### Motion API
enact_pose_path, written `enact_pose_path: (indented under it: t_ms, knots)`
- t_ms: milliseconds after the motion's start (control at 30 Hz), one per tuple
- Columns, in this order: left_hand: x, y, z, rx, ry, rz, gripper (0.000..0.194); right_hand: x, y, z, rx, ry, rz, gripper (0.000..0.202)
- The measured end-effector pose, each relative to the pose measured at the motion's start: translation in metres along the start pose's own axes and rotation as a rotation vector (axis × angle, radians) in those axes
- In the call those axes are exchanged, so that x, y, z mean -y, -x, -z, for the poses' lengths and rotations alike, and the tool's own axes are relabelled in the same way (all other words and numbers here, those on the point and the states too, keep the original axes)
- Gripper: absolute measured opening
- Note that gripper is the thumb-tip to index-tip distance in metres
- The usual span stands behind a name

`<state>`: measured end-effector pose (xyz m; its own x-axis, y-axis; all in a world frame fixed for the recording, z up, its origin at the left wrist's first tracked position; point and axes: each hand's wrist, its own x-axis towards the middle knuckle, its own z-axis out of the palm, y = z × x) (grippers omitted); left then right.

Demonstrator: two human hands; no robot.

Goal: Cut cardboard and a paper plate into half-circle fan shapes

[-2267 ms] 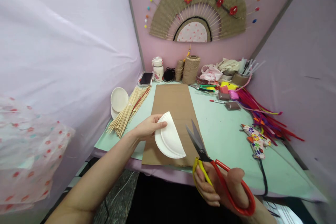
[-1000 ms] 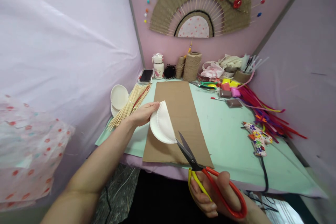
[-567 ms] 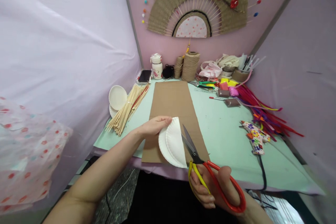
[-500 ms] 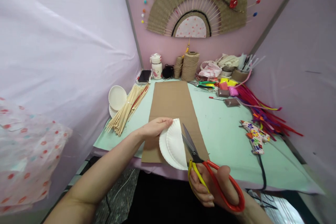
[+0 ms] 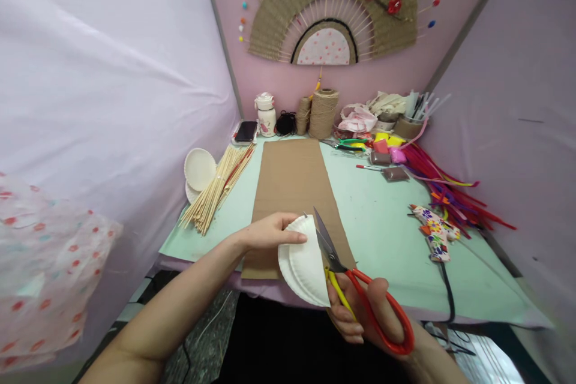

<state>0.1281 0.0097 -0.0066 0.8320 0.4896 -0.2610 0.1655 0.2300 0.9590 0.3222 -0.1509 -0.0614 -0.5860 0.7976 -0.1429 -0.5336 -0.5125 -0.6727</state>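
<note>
My left hand point(image 5: 275, 230) pinches the top of a folded white paper plate point(image 5: 302, 267), thumb on its near face. The plate is a half disc with a ridged rim and its straight edge faces right. My right hand point(image 5: 355, 312) is wrapped round the handles of scissors point(image 5: 335, 261), one yellow and one red. The blades are parted; one reaches behind the plate, its tip showing at the top, and the other stands to the right of the straight edge. Beneath lies a brown cardboard sheet point(image 5: 294, 174) on the pale green table point(image 5: 373, 222).
Bamboo sticks point(image 5: 218, 189) and round white plates point(image 5: 199, 169) lie at the left. Twine spools point(image 5: 323, 114) and a white bottle point(image 5: 266, 117) stand at the back. At the right are a glue gun point(image 5: 435, 231) and pipe cleaners point(image 5: 443, 183).
The plate has moved slightly down and right. My left thumb has shifted onto its face, and one scissor blade now passes behind the plate.
</note>
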Motion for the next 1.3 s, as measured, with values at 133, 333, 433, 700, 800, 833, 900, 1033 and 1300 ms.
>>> enact_pose_path:
  t_ms: [133, 333, 433, 700, 800, 833, 900, 1033, 1300]
  knots:
    - [0.000, 0.000, -0.002, -0.002, 0.027, 0.033, 0.043, 0.001, 0.000, -0.002, -0.021, 0.009, 0.005, 0.082]
    - [-0.002, -0.001, -0.002, -0.036, -0.022, 0.015, 0.045, 0.005, 0.000, -0.007, -0.085, 0.014, -0.014, 0.083]
    - [-0.001, 0.002, 0.002, -0.075, -0.137, 0.039, 0.041, 0.017, 0.007, -0.007, -0.143, 0.034, 0.019, 0.083]
    - [0.006, 0.005, 0.007, -0.188, -0.044, 0.014, 0.047, 0.079, 0.009, 0.010, -0.596, 0.618, 0.241, 0.070]
    - [-0.001, 0.001, 0.007, -0.195, -0.068, -0.007, 0.045, 0.096, -0.018, 0.033, -1.054, 1.265, 0.076, 0.045]
    - [-0.002, 0.001, 0.007, -0.208, -0.079, -0.018, 0.043, 0.101, -0.027, 0.042, -1.175, 1.443, -0.007, 0.039]
    - [-0.005, 0.000, 0.008, -0.269, -0.098, -0.039, 0.040, 0.109, -0.043, 0.059, -1.265, 1.720, -0.118, 0.033]
    - [-0.002, 0.000, 0.011, -0.411, -0.152, -0.054, 0.035, 0.109, -0.057, 0.074, -1.301, 1.971, -0.189, 0.037]
    - [0.001, -0.006, 0.013, -0.508, -0.228, -0.041, 0.037, 0.106, -0.049, 0.069, -1.260, 2.026, -0.143, 0.029]
